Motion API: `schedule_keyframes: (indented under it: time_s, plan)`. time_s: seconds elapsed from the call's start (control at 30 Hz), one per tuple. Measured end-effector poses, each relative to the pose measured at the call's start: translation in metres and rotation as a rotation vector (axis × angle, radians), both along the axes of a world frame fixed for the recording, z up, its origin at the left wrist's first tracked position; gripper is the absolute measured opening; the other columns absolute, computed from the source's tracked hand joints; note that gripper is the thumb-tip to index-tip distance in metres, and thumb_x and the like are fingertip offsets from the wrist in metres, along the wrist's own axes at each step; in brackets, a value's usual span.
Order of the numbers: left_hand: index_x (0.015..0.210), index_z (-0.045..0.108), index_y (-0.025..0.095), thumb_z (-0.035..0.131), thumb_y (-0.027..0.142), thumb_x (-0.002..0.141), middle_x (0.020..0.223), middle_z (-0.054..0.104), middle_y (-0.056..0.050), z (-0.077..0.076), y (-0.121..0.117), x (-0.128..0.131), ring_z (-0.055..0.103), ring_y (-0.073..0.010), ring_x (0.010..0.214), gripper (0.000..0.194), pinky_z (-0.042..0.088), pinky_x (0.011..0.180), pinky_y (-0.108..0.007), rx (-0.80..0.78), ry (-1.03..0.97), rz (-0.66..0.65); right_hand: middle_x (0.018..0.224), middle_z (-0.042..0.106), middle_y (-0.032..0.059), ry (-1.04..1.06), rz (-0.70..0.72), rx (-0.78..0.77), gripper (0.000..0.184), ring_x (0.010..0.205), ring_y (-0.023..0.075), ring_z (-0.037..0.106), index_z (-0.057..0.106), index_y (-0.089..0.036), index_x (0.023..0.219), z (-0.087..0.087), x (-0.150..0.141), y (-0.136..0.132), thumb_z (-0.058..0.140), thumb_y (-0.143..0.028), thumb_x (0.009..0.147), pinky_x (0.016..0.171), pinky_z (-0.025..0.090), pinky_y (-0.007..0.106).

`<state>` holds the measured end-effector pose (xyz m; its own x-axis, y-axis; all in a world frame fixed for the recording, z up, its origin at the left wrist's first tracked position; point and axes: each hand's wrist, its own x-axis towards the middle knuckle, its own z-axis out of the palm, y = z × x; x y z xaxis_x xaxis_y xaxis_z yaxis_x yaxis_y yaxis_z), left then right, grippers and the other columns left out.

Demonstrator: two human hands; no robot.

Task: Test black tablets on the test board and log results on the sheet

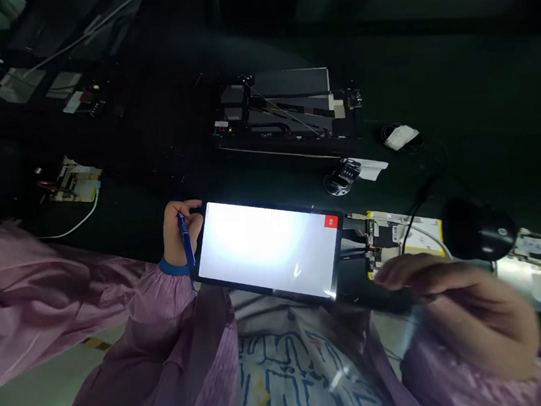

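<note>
My left hand (177, 232) is closed around a blue pen (186, 239), its fingers against the left edge of a tablet screen (265, 248). The screen glows white, with a red label near its upper right corner. It lies slightly tilted at the table's near edge, in front of my body. Thin flat cables run from its right side to an opened board with a battery (412, 231). My right hand (474, 311), bent at the fingers and smeared by motion, hovers just right of the screen, near that board. Whether it holds anything is not visible.
An opened device housing (291, 109) lies beyond the screen, with a small black-and-silver gadget (344, 176) before it. A black rounded object (481, 229) stands at the right. Another board (76, 181) with a white cable lies left. Another person's pink sleeve (31, 287) enters at left.
</note>
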<state>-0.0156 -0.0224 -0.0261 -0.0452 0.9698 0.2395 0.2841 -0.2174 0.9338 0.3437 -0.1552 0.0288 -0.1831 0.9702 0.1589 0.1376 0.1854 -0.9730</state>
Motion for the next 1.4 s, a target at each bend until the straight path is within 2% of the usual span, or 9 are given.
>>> schedule_keyframes:
  time_s: [0.1, 0.23, 0.43, 0.57, 0.73, 0.83, 0.97, 1.17, 1.4]
  plan:
    - [0.081, 0.042, 0.02, 0.059, 0.005, 0.073, 0.094, 0.066, -0.003, 0.001, 0.002, 0.0, 0.059, -0.0098, 0.064, 0.024, 0.047, 0.06, -0.024, 0.013, -0.006, 0.008, 0.118, 0.061, 0.0082, -0.006, 0.247, 0.064, 0.034, 0.113, 0.0215, 0.06, 0.055, -0.026, 0.117, 0.008, -0.036, 0.008, 0.056, -0.011, 0.087, 0.09, 0.056, 0.037]
    - [0.081, 0.043, 0.02, 0.062, 0.007, 0.073, 0.091, 0.065, -0.002, 0.0, 0.006, 0.0, 0.061, -0.0112, 0.068, 0.024, 0.049, 0.059, -0.023, 0.028, -0.005, 0.011, 0.147, 0.036, 0.0175, -0.025, 0.544, 0.109, 0.056, 0.139, 0.0225, 0.036, 0.038, -0.018, 0.137, 0.012, -0.073, 0.018, 0.057, -0.009, 0.084, 0.108, 0.042, 0.037]
    - [0.081, 0.043, 0.019, 0.069, 0.016, 0.074, 0.093, 0.065, -0.005, 0.0, 0.01, 0.0, 0.064, -0.0129, 0.075, 0.028, 0.054, 0.065, -0.026, 0.033, 0.022, 0.032, 0.147, 0.028, 0.0263, 0.031, 0.781, 0.247, 0.048, 0.142, 0.0224, 0.029, 0.043, 0.0, 0.132, 0.01, -0.11, 0.017, 0.048, -0.017, 0.087, 0.11, 0.037, 0.027]
    - [0.082, 0.042, 0.019, 0.071, 0.024, 0.075, 0.094, 0.064, -0.005, 0.001, 0.011, 0.0, 0.064, -0.0147, 0.079, 0.03, 0.053, 0.063, -0.026, 0.063, 0.054, 0.028, 0.142, 0.038, 0.0252, 0.022, 0.849, 0.351, 0.045, 0.142, 0.0225, 0.028, 0.045, 0.002, 0.13, 0.01, -0.118, 0.015, 0.044, -0.023, 0.094, 0.111, 0.036, 0.027]
    - [0.081, 0.042, 0.02, 0.071, 0.029, 0.075, 0.094, 0.063, -0.005, 0.0, 0.011, 0.0, 0.065, -0.0188, 0.087, 0.03, 0.054, 0.063, -0.028, 0.09, 0.082, 0.041, 0.112, 0.062, 0.0172, 0.123, 0.634, 0.303, 0.03, 0.11, 0.0172, 0.058, 0.057, -0.005, 0.116, 0.018, -0.097, 0.026, 0.049, -0.017, 0.089, 0.094, 0.051, 0.027]
    - [0.079, 0.042, 0.021, 0.07, 0.029, 0.075, 0.094, 0.064, -0.006, -0.001, 0.011, 0.001, 0.066, -0.0196, 0.084, 0.029, 0.054, 0.063, -0.031, 0.101, 0.088, 0.042, 0.093, 0.066, 0.0094, 0.264, 0.406, 0.186, 0.022, 0.09, 0.0166, 0.063, 0.062, -0.014, 0.108, 0.016, -0.062, 0.05, 0.059, -0.02, 0.086, 0.078, 0.055, 0.03]
    - [0.078, 0.042, 0.021, 0.067, 0.025, 0.077, 0.094, 0.064, -0.005, 0.0, 0.01, 0.002, 0.066, -0.0196, 0.085, 0.025, 0.055, 0.065, -0.033, 0.131, 0.132, 0.025, 0.074, 0.061, 0.0013, 0.495, 0.204, -0.006, 0.026, 0.067, 0.0143, 0.059, 0.067, -0.021, 0.088, 0.008, -0.009, 0.102, 0.059, -0.046, 0.085, 0.059, 0.05, 0.028]
    - [0.078, 0.041, 0.022, 0.067, 0.024, 0.077, 0.094, 0.063, -0.004, 0.001, 0.009, 0.003, 0.066, -0.0199, 0.089, 0.025, 0.054, 0.067, -0.032, 0.125, 0.149, 0.021, 0.07, 0.057, -0.002, 0.657, 0.045, -0.208, 0.034, 0.065, 0.0118, 0.055, 0.065, -0.021, 0.078, 0.014, 0.027, 0.155, 0.063, -0.055, 0.071, 0.063, 0.046, 0.027]
    - [0.079, 0.042, 0.021, 0.068, 0.027, 0.076, 0.095, 0.065, -0.006, -0.003, 0.007, 0.003, 0.064, -0.0182, 0.087, 0.027, 0.05, 0.074, -0.031, 0.057, 0.118, 0.036, 0.076, 0.059, -0.0049, 0.607, -0.03, -0.227, 0.024, 0.07, 0.0124, 0.054, 0.066, -0.027, 0.075, 0.02, 0.022, 0.15, 0.068, -0.051, 0.072, 0.065, 0.048, 0.028]
